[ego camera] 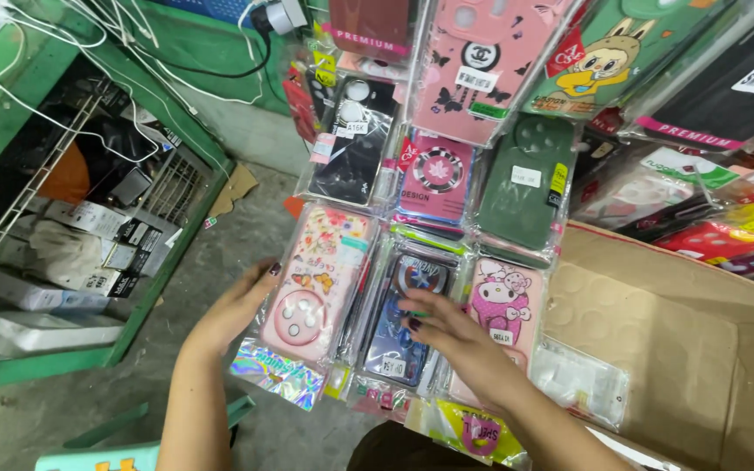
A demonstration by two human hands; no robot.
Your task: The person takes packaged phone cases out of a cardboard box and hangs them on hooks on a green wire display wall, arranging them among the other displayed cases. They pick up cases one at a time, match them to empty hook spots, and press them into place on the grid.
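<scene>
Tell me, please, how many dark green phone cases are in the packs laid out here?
1: a plain dark green phone case in its clear pack, in the middle row above the pink cartoon case, right of the right hand. Others may lie hidden under the overlapping packs.

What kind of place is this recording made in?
Probably a phone-accessory stall or stockroom: stacks of bagged phone cases, like the pink flowered phone case by the left hand, a brown cardboard box, and a green metal shelf crammed with small boxes.
</scene>
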